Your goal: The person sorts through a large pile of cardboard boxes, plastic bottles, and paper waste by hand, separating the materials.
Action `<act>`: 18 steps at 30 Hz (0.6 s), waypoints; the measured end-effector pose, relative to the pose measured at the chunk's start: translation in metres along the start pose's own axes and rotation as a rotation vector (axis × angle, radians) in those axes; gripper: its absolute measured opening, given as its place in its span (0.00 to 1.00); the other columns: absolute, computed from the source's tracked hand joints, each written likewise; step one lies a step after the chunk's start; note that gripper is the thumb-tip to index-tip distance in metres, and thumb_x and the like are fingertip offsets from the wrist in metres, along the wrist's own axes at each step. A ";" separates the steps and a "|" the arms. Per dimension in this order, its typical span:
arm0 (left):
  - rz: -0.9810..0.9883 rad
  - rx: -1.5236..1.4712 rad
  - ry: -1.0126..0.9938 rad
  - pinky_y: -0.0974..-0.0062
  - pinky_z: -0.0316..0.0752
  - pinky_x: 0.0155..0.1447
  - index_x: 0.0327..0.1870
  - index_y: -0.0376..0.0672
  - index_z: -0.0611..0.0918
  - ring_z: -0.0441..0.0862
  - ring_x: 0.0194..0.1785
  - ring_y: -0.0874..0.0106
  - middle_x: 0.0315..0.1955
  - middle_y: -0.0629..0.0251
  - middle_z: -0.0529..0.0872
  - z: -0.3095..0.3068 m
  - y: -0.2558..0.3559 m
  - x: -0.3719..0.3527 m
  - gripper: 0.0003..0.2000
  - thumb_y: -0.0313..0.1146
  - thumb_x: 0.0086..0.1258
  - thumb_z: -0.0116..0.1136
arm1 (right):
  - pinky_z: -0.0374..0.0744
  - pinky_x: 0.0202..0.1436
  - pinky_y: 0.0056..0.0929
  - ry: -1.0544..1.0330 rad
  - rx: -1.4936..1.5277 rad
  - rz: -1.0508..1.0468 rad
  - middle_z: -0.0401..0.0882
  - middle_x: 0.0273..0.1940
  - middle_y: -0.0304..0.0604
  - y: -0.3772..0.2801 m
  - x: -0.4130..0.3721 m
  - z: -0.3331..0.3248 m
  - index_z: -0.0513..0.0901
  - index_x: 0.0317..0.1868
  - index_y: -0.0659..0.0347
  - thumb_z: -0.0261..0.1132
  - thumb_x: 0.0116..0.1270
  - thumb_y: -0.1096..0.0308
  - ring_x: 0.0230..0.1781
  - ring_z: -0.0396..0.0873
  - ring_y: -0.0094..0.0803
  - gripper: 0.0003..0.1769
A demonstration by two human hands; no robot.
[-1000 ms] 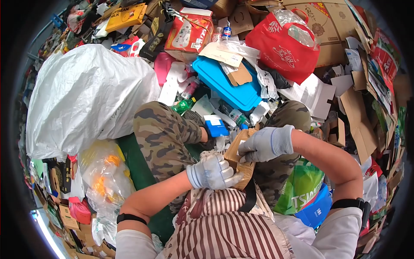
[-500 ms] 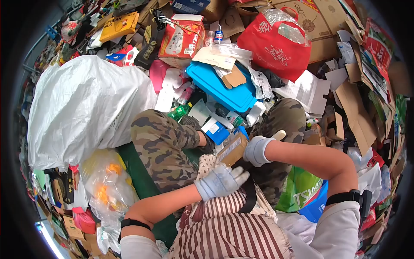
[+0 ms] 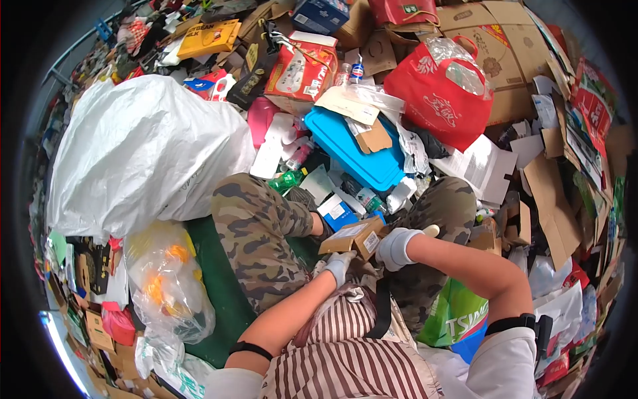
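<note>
A small brown cardboard box (image 3: 365, 237) with white labels is held over my lap, between my camouflage-clad knees. My gloved left hand (image 3: 339, 267) has its fingers closed at the box's near left edge. At the right end, my gloved right hand (image 3: 397, 248) is bent against the box, its gripping fingers mostly hidden below. One pale glove finger of that hand sticks out to the right. Just beyond the box lies a blue and white carton (image 3: 337, 211), close to a clear bottle with a green label (image 3: 369, 199).
Mixed recyclables surround me. A blue plastic lid (image 3: 355, 149) and a red bag (image 3: 438, 96) are ahead. A large white sack (image 3: 146, 156) bulges at left, above a clear bag with orange items (image 3: 166, 282). Flattened cardboard (image 3: 551, 203) and a green bag (image 3: 455, 312) are at right.
My left hand has moved from over my lap, fingers spread, up to the box's near edge. The box has turned and shows more of its labelled faces. The view has shifted slightly.
</note>
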State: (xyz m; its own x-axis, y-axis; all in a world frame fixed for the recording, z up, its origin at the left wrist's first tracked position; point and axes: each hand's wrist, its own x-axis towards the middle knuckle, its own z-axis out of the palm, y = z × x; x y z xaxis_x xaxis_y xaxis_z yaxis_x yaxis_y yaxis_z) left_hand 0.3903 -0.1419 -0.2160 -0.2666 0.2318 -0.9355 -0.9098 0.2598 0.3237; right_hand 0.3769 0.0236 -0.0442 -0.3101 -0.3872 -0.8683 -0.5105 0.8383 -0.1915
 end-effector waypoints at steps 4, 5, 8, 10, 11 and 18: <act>0.021 0.111 0.392 0.64 0.72 0.56 0.55 0.41 0.75 0.75 0.58 0.55 0.56 0.49 0.76 -0.007 -0.024 0.117 0.26 0.43 0.56 0.62 | 0.76 0.51 0.36 0.110 0.123 0.031 0.82 0.46 0.41 0.000 -0.009 -0.002 0.82 0.48 0.47 0.56 0.56 0.61 0.48 0.79 0.41 0.19; 0.032 0.050 0.529 0.63 0.72 0.57 0.56 0.41 0.75 0.75 0.58 0.55 0.55 0.49 0.77 -0.004 -0.013 0.104 0.26 0.42 0.55 0.63 | 0.76 0.50 0.36 0.137 0.126 0.043 0.82 0.46 0.41 -0.001 -0.014 -0.002 0.82 0.47 0.47 0.56 0.56 0.61 0.47 0.79 0.40 0.18; -0.062 -0.226 0.490 0.63 0.71 0.59 0.58 0.43 0.71 0.74 0.59 0.57 0.57 0.51 0.74 -0.025 -0.005 0.117 0.27 0.40 0.57 0.61 | 0.77 0.48 0.36 0.200 0.137 0.115 0.82 0.43 0.42 -0.010 -0.028 -0.004 0.82 0.46 0.47 0.56 0.56 0.62 0.45 0.80 0.40 0.17; -0.106 -0.528 0.080 0.65 0.72 0.59 0.61 0.44 0.67 0.73 0.58 0.57 0.58 0.52 0.71 -0.055 -0.034 0.172 0.27 0.41 0.61 0.57 | 0.78 0.47 0.36 0.211 0.134 0.137 0.82 0.43 0.43 -0.010 -0.025 -0.002 0.82 0.45 0.48 0.55 0.57 0.63 0.45 0.80 0.41 0.16; -0.097 -0.614 -0.037 0.65 0.72 0.59 0.62 0.45 0.66 0.73 0.58 0.57 0.58 0.53 0.71 -0.055 -0.029 0.168 0.26 0.40 0.62 0.56 | 0.78 0.47 0.36 0.210 0.141 0.152 0.82 0.44 0.44 -0.011 -0.027 0.000 0.82 0.45 0.50 0.56 0.58 0.63 0.46 0.80 0.41 0.15; 0.516 -0.278 0.278 0.60 0.72 0.57 0.65 0.47 0.63 0.73 0.57 0.55 0.55 0.54 0.72 -0.007 0.039 0.074 0.22 0.31 0.69 0.46 | 0.77 0.44 0.40 0.556 0.352 0.183 0.82 0.37 0.51 -0.002 -0.061 0.015 0.79 0.44 0.54 0.56 0.63 0.59 0.40 0.81 0.46 0.13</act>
State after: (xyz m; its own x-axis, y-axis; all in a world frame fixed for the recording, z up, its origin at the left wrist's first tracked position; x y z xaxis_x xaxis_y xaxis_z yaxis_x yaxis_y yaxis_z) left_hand 0.3327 -0.1209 -0.2735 -0.7299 0.0013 -0.6835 -0.6813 -0.0815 0.7274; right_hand 0.4086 0.0516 0.0024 -0.7808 -0.2879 -0.5545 -0.1484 0.9475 -0.2831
